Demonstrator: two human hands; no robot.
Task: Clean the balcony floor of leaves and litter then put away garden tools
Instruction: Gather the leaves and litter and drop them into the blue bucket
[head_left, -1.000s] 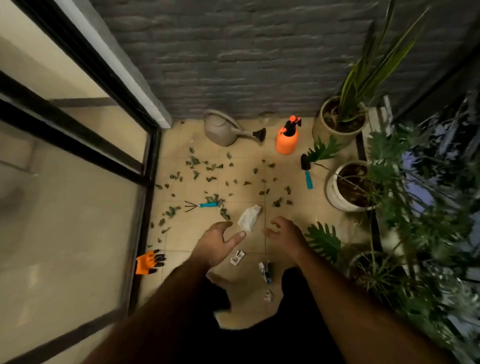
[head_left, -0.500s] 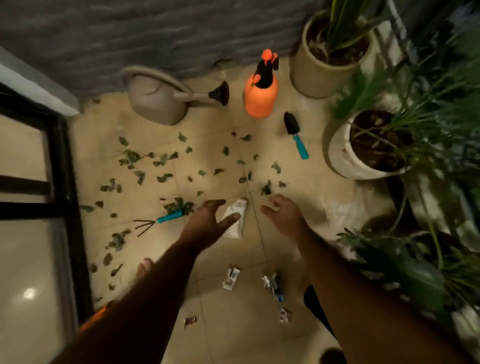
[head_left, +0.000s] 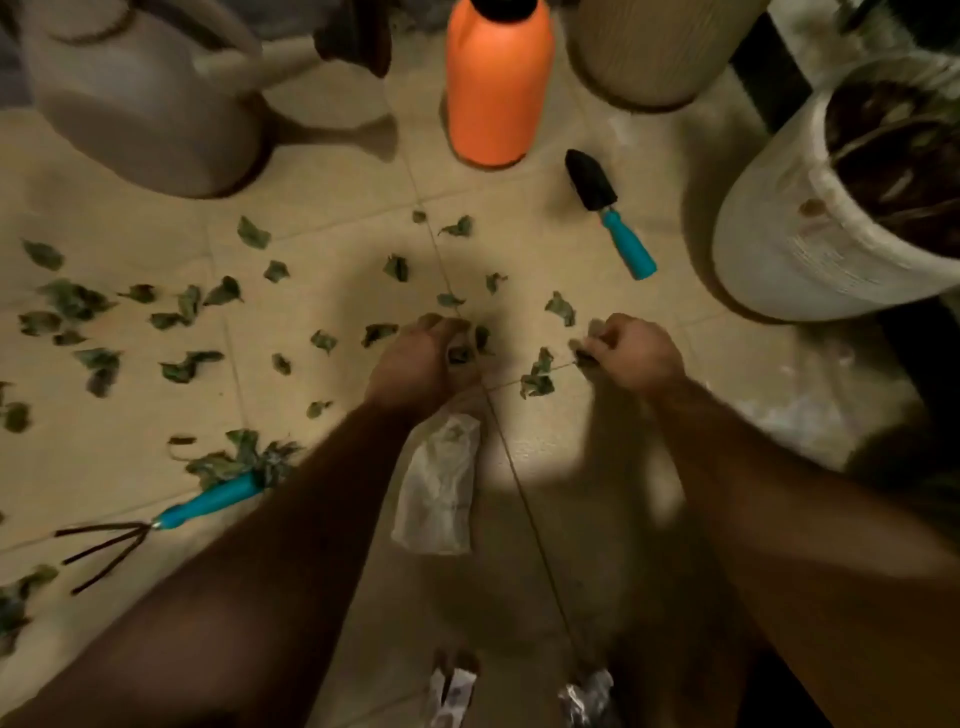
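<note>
Both hands (head_left: 415, 358) (head_left: 636, 353) pinch leaves (head_left: 460, 353) off the tiled floor (head_left: 337, 208).

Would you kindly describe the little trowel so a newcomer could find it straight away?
Start at the orange spray bottle standing on the tiled floor. Just to its right, before the white plant pot, lies the trowel. Its solid black scoop sets it apart from the pronged hand rake, which shares its blue handle.

No text, label or number can be read anywhere.
</note>
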